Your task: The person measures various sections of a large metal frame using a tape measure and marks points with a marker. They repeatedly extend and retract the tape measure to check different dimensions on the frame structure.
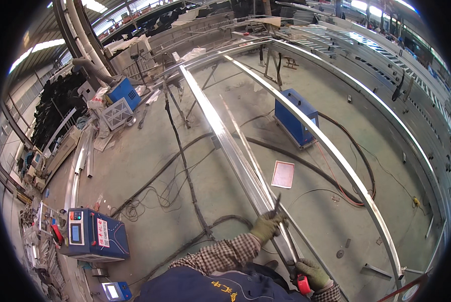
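My left hand (267,227), in an olive-green work glove, lies over a long shiny metal profile (213,118). Its fingers are closed around a slim dark pen-like tool (277,202) that points up and away; its exact kind is not clear. Nearer my body, my right hand (313,275), gloved the same way, grips a red tape measure (303,285) at the near end of the profile. A bright narrow strip (286,240) runs along the metal between my hands; whether it is the tape's blade I cannot tell.
Curved metal rails (331,146) extend to the right and far side. Below them a blue machine box (297,118) stands on the floor, with thick black cables (270,146) nearby. At left is a blue control unit (97,234). A red-edged sheet (283,174) lies on the floor.
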### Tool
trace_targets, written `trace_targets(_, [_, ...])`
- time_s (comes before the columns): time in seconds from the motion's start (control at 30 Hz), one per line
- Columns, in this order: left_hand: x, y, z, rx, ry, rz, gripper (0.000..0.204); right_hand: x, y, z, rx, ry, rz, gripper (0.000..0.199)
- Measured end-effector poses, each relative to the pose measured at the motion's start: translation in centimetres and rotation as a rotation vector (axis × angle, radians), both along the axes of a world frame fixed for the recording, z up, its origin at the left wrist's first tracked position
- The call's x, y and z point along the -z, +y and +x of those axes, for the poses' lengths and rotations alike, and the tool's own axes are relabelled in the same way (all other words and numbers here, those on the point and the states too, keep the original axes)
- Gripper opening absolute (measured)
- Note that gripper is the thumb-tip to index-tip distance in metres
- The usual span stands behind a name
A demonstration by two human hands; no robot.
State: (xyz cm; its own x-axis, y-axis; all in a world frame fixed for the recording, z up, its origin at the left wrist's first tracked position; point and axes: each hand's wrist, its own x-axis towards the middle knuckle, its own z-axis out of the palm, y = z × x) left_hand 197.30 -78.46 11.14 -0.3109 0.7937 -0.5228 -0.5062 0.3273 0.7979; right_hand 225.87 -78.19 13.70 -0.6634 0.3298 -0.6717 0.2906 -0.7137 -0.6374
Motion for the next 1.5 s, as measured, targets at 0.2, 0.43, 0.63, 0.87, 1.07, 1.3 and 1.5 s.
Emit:
trace_targets(0.2, [1.3, 7.9, -21.3, -0.061, 0.464, -0.033, 0.029, -1.7, -3.3, 5.7, 0.069, -0.174, 0.122, 0.024])
trace_targets(0.43, [-3.7, 14.2, -37.8, -0.532, 0.393, -0.110, 0.035, -4.5, -5.3, 9.1, 0.161, -0.313, -0.014, 0.023])
trace_targets(0.63, [-3.3, 16.1, -39.4, -0.516, 0.430, -0.043, 0.035, -1.5, -0.3, 0.0, 0.193, -0.252, 0.160, 0.030])
trace_targets(0.87, [-1.6, 16.9, -40.5, -0.376, 0.536, -0.046, 0.045, 1.3, 6.1, -13.3, 0.071, -0.156, 0.246, 0.027])
trace_targets(1.07, [0.3, 17.4, -42.0, -0.403, 0.485, -0.026, 0.039, 0.2, 6.9, -19.1, 0.120, -0.068, 0.112, 0.025])
trace_targets(1.3, [0.8, 17.3, -43.0, -0.452, 0.411, -0.003, 0.030, -0.5, 7.4, -22.7, 0.082, -0.081, 0.144, 0.027])
trace_targets(1.5, [-0.1, 16.6, -43.1, -0.422, 0.403, -0.024, 0.032, 0.8, 9.1, -25.8, 0.067, -0.008, 0.104, 0.029])
